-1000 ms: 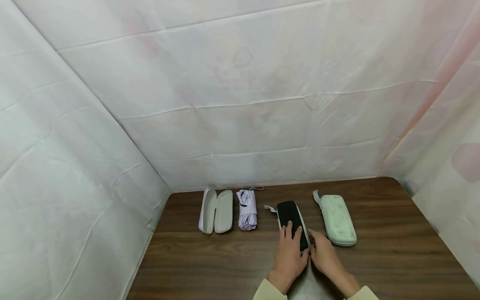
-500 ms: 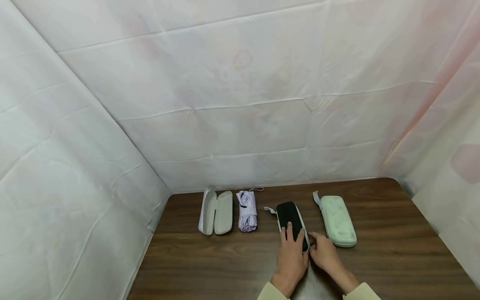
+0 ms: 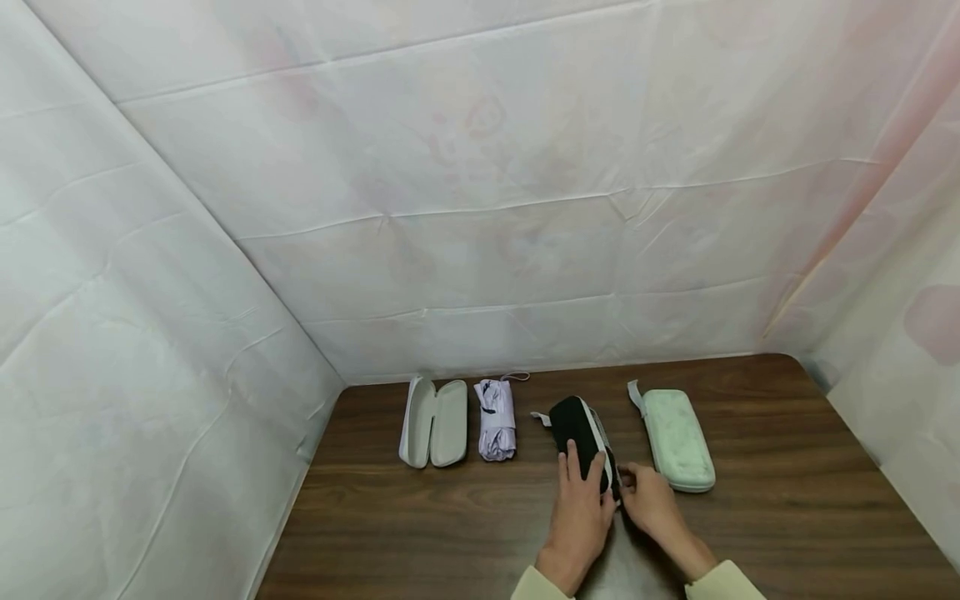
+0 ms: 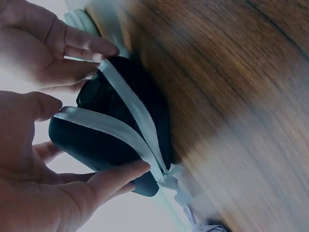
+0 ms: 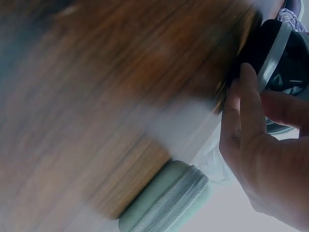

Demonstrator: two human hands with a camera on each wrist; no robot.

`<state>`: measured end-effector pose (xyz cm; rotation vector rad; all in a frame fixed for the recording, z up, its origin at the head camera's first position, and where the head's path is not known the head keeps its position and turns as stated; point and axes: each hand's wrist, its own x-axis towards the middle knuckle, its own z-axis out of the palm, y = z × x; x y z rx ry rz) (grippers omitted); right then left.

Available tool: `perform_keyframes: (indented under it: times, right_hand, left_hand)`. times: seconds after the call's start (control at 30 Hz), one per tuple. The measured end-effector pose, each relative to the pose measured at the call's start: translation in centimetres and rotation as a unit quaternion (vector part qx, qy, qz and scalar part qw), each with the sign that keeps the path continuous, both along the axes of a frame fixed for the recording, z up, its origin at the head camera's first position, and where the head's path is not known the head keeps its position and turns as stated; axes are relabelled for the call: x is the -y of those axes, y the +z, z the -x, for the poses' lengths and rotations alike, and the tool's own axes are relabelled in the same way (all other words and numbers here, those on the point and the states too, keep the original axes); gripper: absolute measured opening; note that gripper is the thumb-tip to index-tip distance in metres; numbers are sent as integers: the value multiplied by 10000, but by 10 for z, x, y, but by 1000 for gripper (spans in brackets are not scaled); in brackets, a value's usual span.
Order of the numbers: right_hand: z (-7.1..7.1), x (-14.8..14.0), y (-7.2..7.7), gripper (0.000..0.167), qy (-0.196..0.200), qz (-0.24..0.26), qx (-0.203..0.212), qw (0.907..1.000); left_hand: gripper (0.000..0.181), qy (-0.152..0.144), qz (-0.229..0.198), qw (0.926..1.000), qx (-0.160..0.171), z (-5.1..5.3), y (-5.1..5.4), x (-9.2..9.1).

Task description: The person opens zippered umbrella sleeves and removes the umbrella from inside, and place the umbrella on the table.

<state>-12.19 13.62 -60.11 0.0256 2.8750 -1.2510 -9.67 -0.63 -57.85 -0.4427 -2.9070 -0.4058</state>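
Note:
A black zippered case lies at the front middle of the table, its lid partly raised. Pale zipper tape spreads in a V in the left wrist view, with the pull tab end still joined. My left hand grips the lid, fingers across its top and thumb at the near edge. My right hand pinches the lower half's right rim near the front corner. Inside the case something dark shows with pale glints; I cannot tell what it is.
A closed mint-green case lies to the right. Left of the black case are a folded lavender umbrella with a wrist loop and an open pale glasses case. Pale cloth walls rise behind the wooden table.
The black case's lid has lifted and tilted to the left under my left hand, opening a gap along its right side. My right hand stays at its rim. The other things stay put.

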Motion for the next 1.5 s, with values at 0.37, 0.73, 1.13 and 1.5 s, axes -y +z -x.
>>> perform_keyframes:
  times: [0.37, 0.73, 1.13, 1.5]
  right_hand:
    - [-1, 0, 2, 26, 56, -44, -94, 9999]
    - [-6, 5, 6, 40, 191, -324, -692, 9969]
    - [-5, 28, 14, 56, 411, -916, -1240, 9872]
    - [-2, 46, 13, 81, 709, -2117, -1823, 9576]
  left_hand:
    - [51, 156, -1254, 9910, 439, -5, 11, 12]
    - [59, 356, -2381, 9652, 1019, -4, 14, 24]
    - [59, 464, -3124, 9425, 1090, -7, 8, 31]
    - [59, 699, -3551, 9215, 1411, -6, 2, 37]
